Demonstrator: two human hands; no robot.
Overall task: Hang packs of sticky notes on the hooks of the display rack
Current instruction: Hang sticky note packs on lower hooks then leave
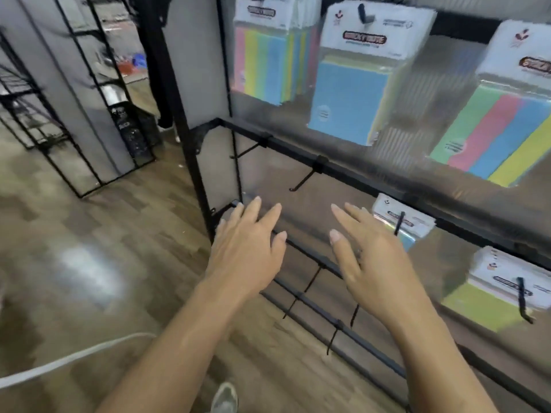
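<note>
A black display rack (351, 169) fills the right half of the head view. Packs of sticky notes hang on its upper row: a striped pack (268, 58), a blue pack (354, 93) and a striped pack at the right (501, 132). Lower down hang a small pack (414, 222) and a green-yellow pack (492, 296). Bare hooks (304, 180) stick out of the middle bar. My left hand (247, 248) and my right hand (369, 257) hover in front of the lower bars, fingers spread, holding nothing.
Wood-pattern floor (89, 234) lies to the left. A second black wire rack (89, 114) stands at the back left. A white cable (59, 362) crosses the floor at lower left. A shoe (225, 397) shows at the bottom edge.
</note>
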